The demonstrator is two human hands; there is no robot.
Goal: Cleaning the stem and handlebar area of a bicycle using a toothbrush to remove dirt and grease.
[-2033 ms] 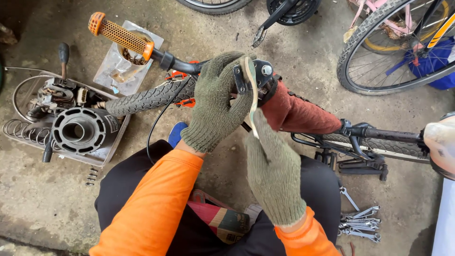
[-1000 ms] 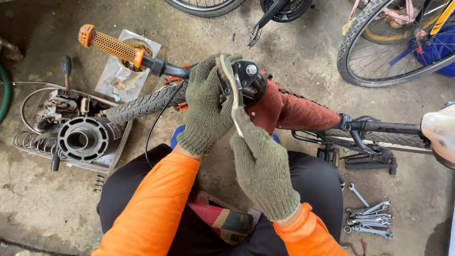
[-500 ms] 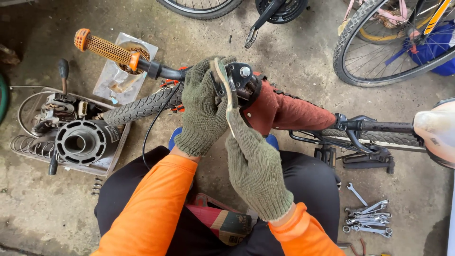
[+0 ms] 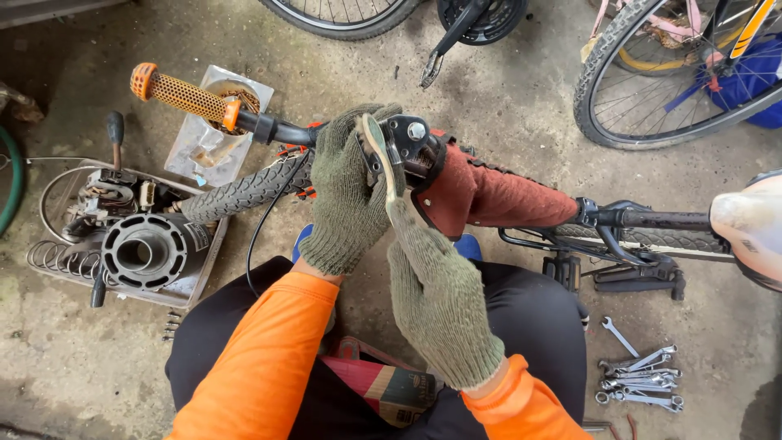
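I look down at a bicycle lying across my lap. Its handlebar carries an orange grip (image 4: 181, 96) at the left and a black stem clamp (image 4: 414, 140) in the middle. My left hand (image 4: 346, 194), in a green knit glove, is wrapped around the bar just left of the clamp. My right hand (image 4: 440, 293), gloved the same, holds a thin flat pale strip (image 4: 381, 159) upright against the clamp. A rust-red padded cover (image 4: 489, 194) wraps the frame tube to the right.
A tray (image 4: 195, 273) with a black engine cylinder, springs and parts lies at the left. Several wrenches (image 4: 639, 376) lie on the concrete at the lower right. Bicycle wheels (image 4: 652, 81) stand at the top. A red box (image 4: 383, 383) sits between my legs.
The view has drifted slightly, so bicycle and tray sit a little lower and to the left. Both hands stay on the bar and strip, the right hand shifting a little along the strip.
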